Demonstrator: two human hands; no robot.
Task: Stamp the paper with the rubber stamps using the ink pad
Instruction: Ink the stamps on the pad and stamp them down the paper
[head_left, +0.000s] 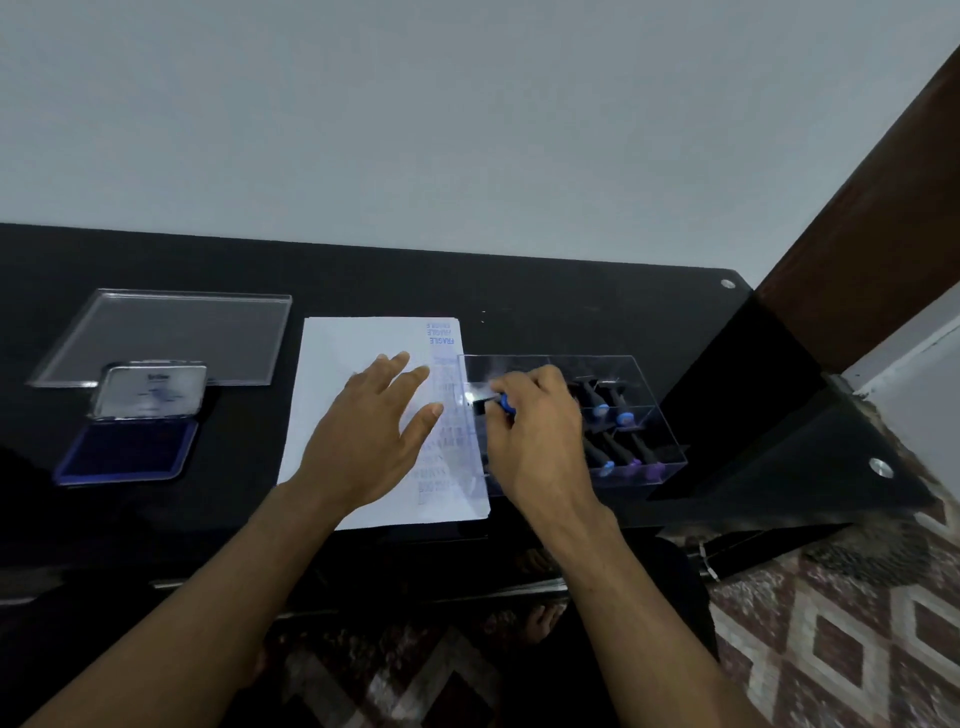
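Your left hand (374, 431) lies flat on the paper (363, 364), fingers straight and spread, pinning it to the black table (519, 280). Your right hand (535, 441) pinches a rubber stamp (501, 402) at the left edge of the clear stamp box (649, 395); whether it is leaving or entering the box cannot be told. The paper's right margin is already printed. The open ink pad (127, 452) sits well apart on the left. Recommendation: keep the stamp's face level, press it squarely on the pad, and hold the sheet pinned.
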